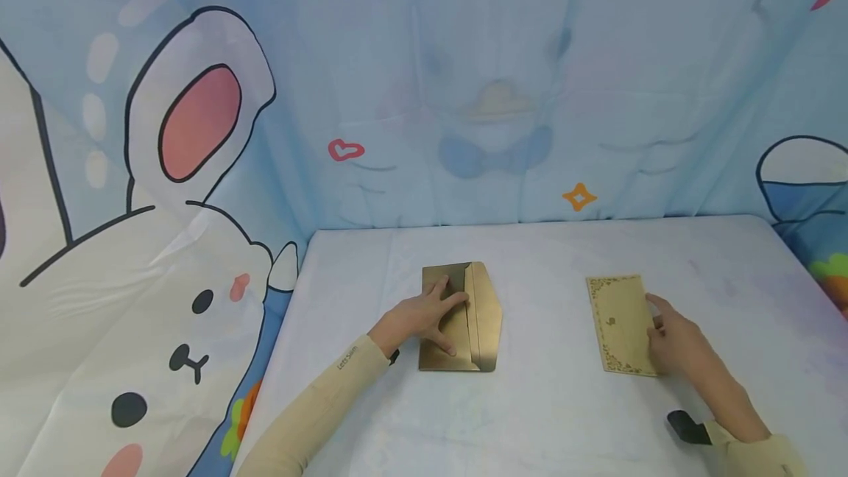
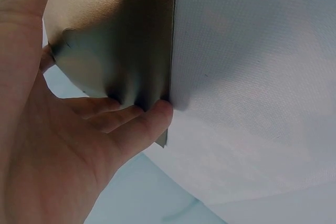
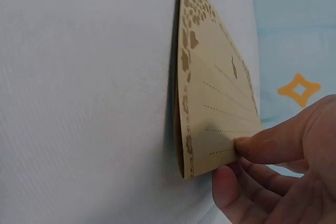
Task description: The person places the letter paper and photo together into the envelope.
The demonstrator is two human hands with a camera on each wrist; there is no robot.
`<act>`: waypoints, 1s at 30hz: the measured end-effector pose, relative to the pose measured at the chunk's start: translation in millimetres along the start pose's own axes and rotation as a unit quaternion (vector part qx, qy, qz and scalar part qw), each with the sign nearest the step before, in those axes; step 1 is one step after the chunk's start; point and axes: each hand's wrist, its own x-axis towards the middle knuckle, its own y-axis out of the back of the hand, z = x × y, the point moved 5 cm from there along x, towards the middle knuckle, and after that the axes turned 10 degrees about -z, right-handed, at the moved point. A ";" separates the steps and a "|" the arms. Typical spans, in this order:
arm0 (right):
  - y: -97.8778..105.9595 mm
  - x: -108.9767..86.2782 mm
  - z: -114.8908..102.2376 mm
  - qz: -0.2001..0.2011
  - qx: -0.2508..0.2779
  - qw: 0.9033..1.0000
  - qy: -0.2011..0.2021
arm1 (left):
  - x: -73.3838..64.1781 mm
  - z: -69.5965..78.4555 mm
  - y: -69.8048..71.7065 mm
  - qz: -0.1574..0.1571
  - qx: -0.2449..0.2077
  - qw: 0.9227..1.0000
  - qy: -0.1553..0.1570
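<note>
A shiny gold envelope [image 1: 486,315] lies on the white table with its flap unfolded to the right. My left hand [image 1: 425,315] rests on it with the fingers spread. In the left wrist view, several fingertips [image 2: 157,113] press on the gold surface of the envelope [image 2: 89,9]. At the right, my right hand [image 1: 682,341] pinches the right edge of a tan card [image 1: 619,326] with a brown ornamental border. Up close, the thumb [image 3: 273,142] lies on the face of the card [image 3: 220,98], which has dotted lines. Its lower edge stands slightly off the cloth.
A white cloth [image 1: 543,418] covers the table. Behind it hangs a light blue curtain [image 1: 411,35] with cartoon prints, and a large printed rabbit [image 1: 165,315] fills the left side. A black strap piece [image 1: 687,427] sticks out by the right sleeve.
</note>
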 end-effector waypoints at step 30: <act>2.4 -0.4 22.5 -0.042 0.094 0.995 0.000 | 0.8 0.9 -0.3 -0.006 -0.008 1.000 -0.001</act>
